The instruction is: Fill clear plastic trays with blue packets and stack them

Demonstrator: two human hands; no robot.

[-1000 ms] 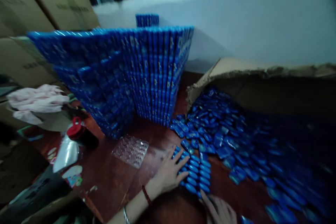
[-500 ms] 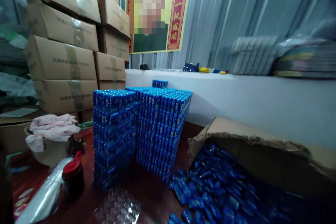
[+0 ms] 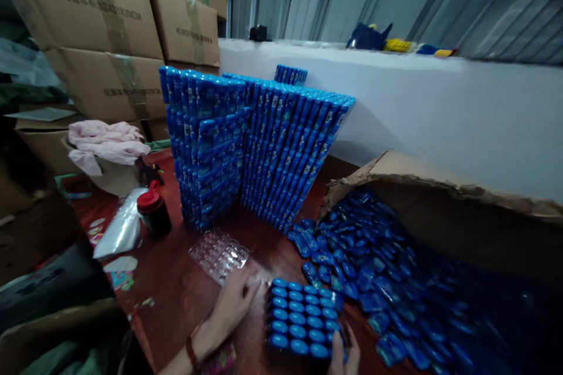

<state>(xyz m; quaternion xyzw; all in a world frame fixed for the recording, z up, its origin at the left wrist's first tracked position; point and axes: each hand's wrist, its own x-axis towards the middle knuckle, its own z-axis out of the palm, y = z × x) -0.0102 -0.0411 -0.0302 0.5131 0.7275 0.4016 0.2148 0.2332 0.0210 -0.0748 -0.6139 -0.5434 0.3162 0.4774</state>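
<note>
My left hand (image 3: pixel 235 299) reaches over the table beside a clear plastic blister tray (image 3: pixel 220 255), a red band at its wrist; its blurred fingers point toward the left side of a block of small blue bottles (image 3: pixel 303 319). That block stands in neat rows with the rounded blue ends up. At its front right corner, my right hand (image 3: pixel 345 354) has thumb and fingers closed around a blue bottle, mostly hidden by the fingers. To the right, many loose blue bottles (image 3: pixel 369 269) spill from a torn cardboard box (image 3: pixel 440 187).
Tall stacks of blue bottles (image 3: pixel 281 146) stand behind the tray. On the left are a red-lidded jar (image 3: pixel 153 211), a clear plastic bag (image 3: pixel 121 225), a bucket with pink cloth (image 3: pixel 108 143) and stacked cartons (image 3: pixel 105 12). A white ledge (image 3: pixel 281 54) runs along the back.
The view has tilted down, so the stacks and cartons sit higher in the picture. Both my hands and the block of blue bottles have come into sight at the bottom.
</note>
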